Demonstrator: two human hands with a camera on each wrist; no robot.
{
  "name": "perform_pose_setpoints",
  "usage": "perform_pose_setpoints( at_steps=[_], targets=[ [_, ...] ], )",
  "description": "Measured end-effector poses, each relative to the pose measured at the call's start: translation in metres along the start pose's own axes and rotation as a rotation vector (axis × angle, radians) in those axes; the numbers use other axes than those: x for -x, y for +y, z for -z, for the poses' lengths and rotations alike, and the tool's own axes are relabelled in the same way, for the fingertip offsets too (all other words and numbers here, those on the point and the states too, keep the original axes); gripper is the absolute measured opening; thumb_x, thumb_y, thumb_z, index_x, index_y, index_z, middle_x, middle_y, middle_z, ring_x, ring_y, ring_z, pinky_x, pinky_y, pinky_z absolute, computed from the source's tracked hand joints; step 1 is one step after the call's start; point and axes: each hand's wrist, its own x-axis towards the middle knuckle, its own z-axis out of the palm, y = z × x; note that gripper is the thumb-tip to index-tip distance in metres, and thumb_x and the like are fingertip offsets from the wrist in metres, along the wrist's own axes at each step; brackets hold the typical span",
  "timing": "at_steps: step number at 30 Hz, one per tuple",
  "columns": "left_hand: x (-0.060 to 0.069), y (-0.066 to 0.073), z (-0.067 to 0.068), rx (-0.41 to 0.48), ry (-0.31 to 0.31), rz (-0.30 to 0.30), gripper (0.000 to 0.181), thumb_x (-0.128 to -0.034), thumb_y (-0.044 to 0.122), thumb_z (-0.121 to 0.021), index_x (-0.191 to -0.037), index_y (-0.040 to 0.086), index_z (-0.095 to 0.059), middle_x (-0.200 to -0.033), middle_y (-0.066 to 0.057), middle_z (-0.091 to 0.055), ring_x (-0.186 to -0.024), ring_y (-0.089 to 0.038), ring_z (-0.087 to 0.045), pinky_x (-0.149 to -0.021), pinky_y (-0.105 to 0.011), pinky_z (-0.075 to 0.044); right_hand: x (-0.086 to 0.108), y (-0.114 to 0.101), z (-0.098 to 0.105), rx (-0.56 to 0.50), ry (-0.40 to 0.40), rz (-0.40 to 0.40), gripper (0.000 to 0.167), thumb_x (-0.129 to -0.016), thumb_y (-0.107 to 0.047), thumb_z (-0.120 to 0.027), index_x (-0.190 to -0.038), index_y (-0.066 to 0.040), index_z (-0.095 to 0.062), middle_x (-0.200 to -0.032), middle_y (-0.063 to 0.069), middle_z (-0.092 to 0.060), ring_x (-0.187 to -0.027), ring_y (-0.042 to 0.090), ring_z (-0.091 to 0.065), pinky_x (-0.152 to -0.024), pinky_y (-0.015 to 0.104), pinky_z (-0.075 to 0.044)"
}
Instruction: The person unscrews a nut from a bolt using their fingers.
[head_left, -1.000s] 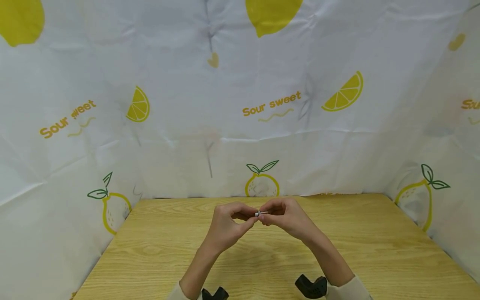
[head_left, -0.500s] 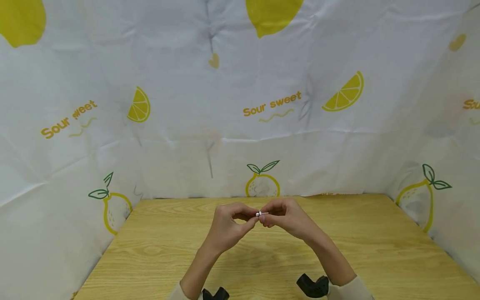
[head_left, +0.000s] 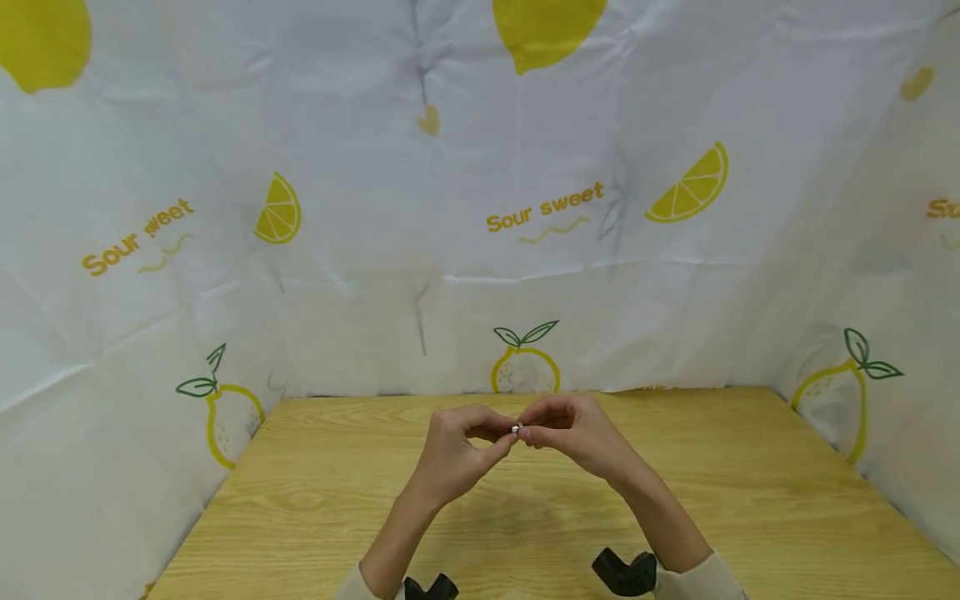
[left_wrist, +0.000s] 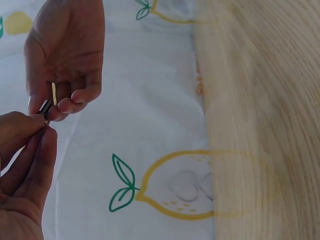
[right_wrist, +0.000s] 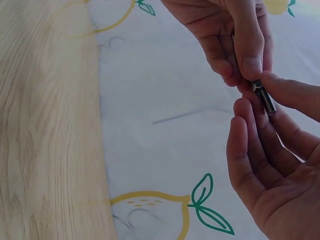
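Note:
A small silver threaded bolt [right_wrist: 268, 103] lies between the fingertips of both hands, held above the table. My left hand [head_left: 452, 454] pinches its head end between thumb and fingers, which hide most of the head. Close to that end, a nut [right_wrist: 257, 85] sits around the shank. The thumb of my right hand [head_left: 573, 437] touches the nut in the right wrist view, with its fingers on the opposite side. Beyond the nut the bare thread points toward the right palm. In the left wrist view the bolt [left_wrist: 46, 107] shows only as a dark, partly covered piece.
A wood-grain table [head_left: 337, 500] lies under the hands. White cloth with lemon prints [head_left: 360, 208] stands behind and at both sides. Black wrist mounts [head_left: 624, 572] sit by the cuffs.
The right fingers have shifted slightly at the nut and now cover more of the thread in the head view. The left hand stays nearly still, pinching the bolt's head end.

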Motion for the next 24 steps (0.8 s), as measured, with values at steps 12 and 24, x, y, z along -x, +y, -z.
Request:
perform_pose_setpoints(
  at_steps=[12, 24],
  targets=[
    [0.0003, 0.0012, 0.0, -0.007, -0.003, -0.014, 0.007, -0.0906, 0.004, -0.079, -0.096, 0.007, -0.081, -0.091, -0.009, -0.08, -0.079, -0.015, -0.077, -0.072, -0.024, -0.065, 0.0006, -0.0004, 0.002, 0.029, -0.041, -0.025, 0.024, -0.101, -0.021, -0.068, -0.11, 0.0, -0.075, -0.098, 0.019, -0.075, -0.084, 0.018, -0.074, -0.079, 0.04, -0.065],
    [-0.0002, 0.004, 0.003, -0.027, -0.014, -0.002, 0.007, -0.0901, 0.005, -0.08, -0.096, 0.006, -0.081, -0.092, -0.008, -0.08, -0.08, -0.015, -0.077, -0.072, -0.024, -0.065, 0.0013, -0.0031, -0.0018, 0.029, 0.012, -0.006, 0.02, -0.097, -0.016, -0.073, -0.111, -0.001, -0.074, -0.106, 0.019, -0.076, -0.086, 0.012, -0.075, -0.08, 0.033, -0.064]
  ],
)
